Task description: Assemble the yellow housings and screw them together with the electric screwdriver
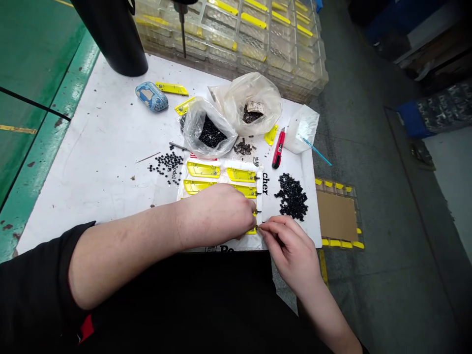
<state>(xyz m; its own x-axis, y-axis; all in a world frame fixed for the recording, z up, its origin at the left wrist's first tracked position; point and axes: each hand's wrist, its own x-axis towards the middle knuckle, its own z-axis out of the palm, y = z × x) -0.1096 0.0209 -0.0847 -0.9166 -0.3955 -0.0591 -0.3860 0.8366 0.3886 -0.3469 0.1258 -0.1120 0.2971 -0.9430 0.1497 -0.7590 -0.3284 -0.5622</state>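
Yellow plastic trim pieces [203, 170] lie in rows on a white printed bag, and small black parts [258, 193] stick out from their right ends. My left hand [221, 211] is closed over the lower rows, covering several pieces. Its fingertips are hidden, so what they grip cannot be made out. At the right end of the lowest yellow piece [251, 231], my right hand [291, 243] pinches a tiny black plastic piece [257, 227] between thumb and forefinger. A pile of small black plastic pieces [293, 196] is just beyond my right hand.
Two clear bags, one holding black parts [212, 132] and one holding dark metal clips [252, 114], stand behind the rows. Around them are a red utility knife [279, 149], loose black caps [169, 164] and a blue case [151, 96]. A driver bit [183, 34] hangs before stacked clear trays [287, 73].
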